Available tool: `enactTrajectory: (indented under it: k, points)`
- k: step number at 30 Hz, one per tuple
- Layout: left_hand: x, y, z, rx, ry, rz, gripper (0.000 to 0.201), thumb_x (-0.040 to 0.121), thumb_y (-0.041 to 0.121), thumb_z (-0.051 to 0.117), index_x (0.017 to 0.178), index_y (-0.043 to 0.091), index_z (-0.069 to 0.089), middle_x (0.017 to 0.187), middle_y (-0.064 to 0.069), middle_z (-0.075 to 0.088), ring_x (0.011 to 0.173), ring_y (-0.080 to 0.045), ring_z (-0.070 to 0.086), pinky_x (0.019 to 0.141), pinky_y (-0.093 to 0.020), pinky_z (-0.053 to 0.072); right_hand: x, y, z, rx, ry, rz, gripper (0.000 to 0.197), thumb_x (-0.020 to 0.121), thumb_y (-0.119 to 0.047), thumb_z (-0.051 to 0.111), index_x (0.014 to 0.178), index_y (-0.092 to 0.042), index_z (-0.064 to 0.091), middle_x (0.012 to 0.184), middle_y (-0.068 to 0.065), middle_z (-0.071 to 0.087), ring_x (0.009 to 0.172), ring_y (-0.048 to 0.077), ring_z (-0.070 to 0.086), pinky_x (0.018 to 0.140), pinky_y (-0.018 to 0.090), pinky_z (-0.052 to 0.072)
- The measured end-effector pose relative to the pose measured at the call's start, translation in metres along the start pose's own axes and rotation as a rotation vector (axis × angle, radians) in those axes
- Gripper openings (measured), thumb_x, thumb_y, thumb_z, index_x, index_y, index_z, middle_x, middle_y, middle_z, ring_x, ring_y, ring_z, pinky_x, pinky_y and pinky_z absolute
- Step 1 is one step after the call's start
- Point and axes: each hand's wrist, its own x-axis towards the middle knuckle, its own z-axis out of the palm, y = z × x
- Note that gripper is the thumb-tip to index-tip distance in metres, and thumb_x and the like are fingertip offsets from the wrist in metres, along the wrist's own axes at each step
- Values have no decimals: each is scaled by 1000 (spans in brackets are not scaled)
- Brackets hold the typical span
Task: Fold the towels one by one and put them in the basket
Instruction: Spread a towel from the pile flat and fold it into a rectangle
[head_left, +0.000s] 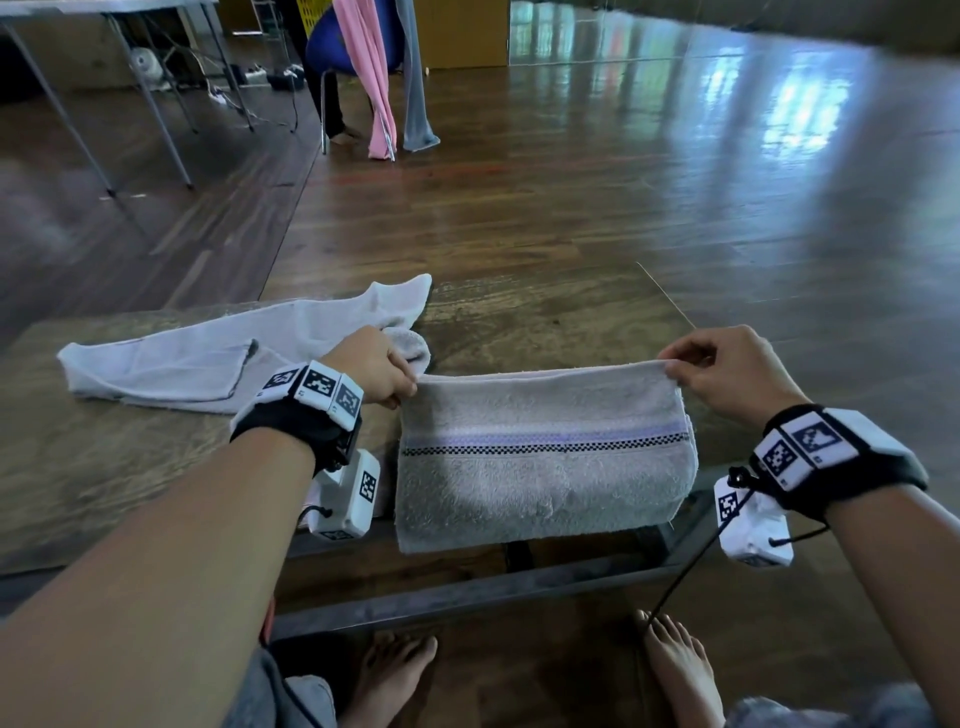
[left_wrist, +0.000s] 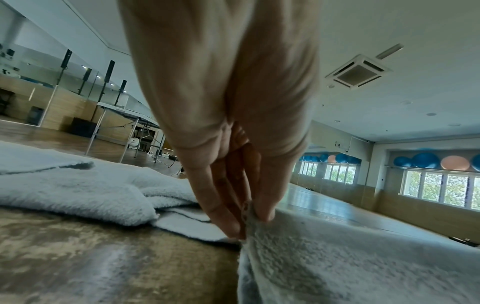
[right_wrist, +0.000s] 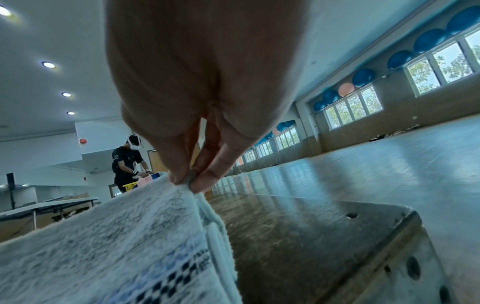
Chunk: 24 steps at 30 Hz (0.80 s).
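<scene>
A grey towel (head_left: 540, 457) with a lilac and black checked stripe lies folded on the wooden table (head_left: 130, 467), its near edge hanging over the front. My left hand (head_left: 402, 382) pinches its far left corner (left_wrist: 250, 218). My right hand (head_left: 675, 370) pinches its far right corner (right_wrist: 191, 182). Both corners are lifted a little off the table. A white towel (head_left: 208, 358) lies crumpled on the table behind my left hand, also visible in the left wrist view (left_wrist: 78, 185). No basket for the towels is in sight.
The table's right end has a metal edge with holes (right_wrist: 405, 253). My bare feet (head_left: 680, 665) are on the floor under the table. Across the room a person (right_wrist: 127, 162) stands at a yellow basket, and pink and grey cloths (head_left: 374, 78) hang over a chair.
</scene>
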Motion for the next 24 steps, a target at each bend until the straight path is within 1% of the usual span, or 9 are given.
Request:
enactTrajectory:
  k: [3, 7, 10, 12, 13, 17, 20, 22, 24]
  points:
    - [1, 0, -2, 12, 42, 38, 9, 74, -7, 77, 79, 0, 78, 83, -19, 75, 79, -33, 73, 78, -39, 62, 1, 0, 1, -7, 1, 1, 7, 87, -21, 76, 86, -28, 77, 84, -6, 74, 89, 16, 69, 92, 43, 57]
    - [0, 2, -2, 58, 60, 134, 14, 73, -10, 74, 82, 0, 76, 73, -11, 72, 68, -26, 68, 67, -33, 62, 3, 2, 2, -41, -4, -15, 12, 88, -18, 73, 84, -29, 76, 86, -2, 74, 91, 20, 69, 92, 43, 56]
    - [-2, 4, -1, 113, 52, 231, 18, 77, -9, 67, 88, 2, 77, 80, 6, 65, 73, -16, 60, 57, -8, 50, 4, 3, 3, -122, -45, -31, 15, 92, -17, 67, 91, -25, 79, 93, 1, 75, 101, 25, 66, 95, 48, 53]
    - [-2, 6, -1, 206, 60, 287, 20, 80, -5, 65, 91, 5, 78, 93, 11, 58, 74, -6, 54, 53, 0, 38, 5, 2, 4, -173, -68, -37, 16, 95, -17, 63, 93, -23, 78, 95, 2, 73, 107, 28, 63, 97, 51, 51]
    - [-2, 7, -1, 232, 59, 293, 20, 81, -3, 65, 93, 7, 78, 97, 10, 58, 74, -2, 53, 53, -2, 37, 5, 2, 4, -191, -72, -34, 16, 95, -18, 62, 91, -24, 76, 95, 2, 71, 109, 29, 61, 98, 52, 50]
    - [-2, 9, 0, 298, 39, 285, 20, 83, -1, 63, 96, 6, 76, 99, 3, 62, 67, -6, 56, 61, -15, 43, 4, 2, 5, -227, -80, 0, 17, 96, -23, 60, 81, -30, 63, 86, -3, 65, 110, 30, 58, 101, 54, 47]
    - [-1, 9, 3, 315, -8, 242, 15, 88, 0, 58, 94, 3, 72, 75, 7, 66, 56, 0, 55, 52, -5, 42, 4, 3, 3, -235, -116, 31, 19, 96, -25, 58, 79, -32, 60, 87, -5, 66, 109, 31, 58, 104, 55, 43]
    - [-1, 9, 6, 325, -81, 168, 13, 93, 4, 53, 93, 6, 66, 64, 0, 67, 48, -8, 61, 50, -15, 50, 5, 3, 3, -252, -178, 77, 19, 96, -26, 56, 78, -31, 60, 93, -2, 68, 107, 30, 58, 107, 55, 40]
    - [-3, 12, 7, 340, -147, 110, 15, 96, 6, 47, 95, 7, 62, 61, -10, 70, 40, -11, 60, 49, -23, 50, 6, 4, 3, -288, -254, 130, 22, 95, -24, 56, 76, -29, 65, 87, -6, 67, 103, 27, 58, 110, 56, 38]
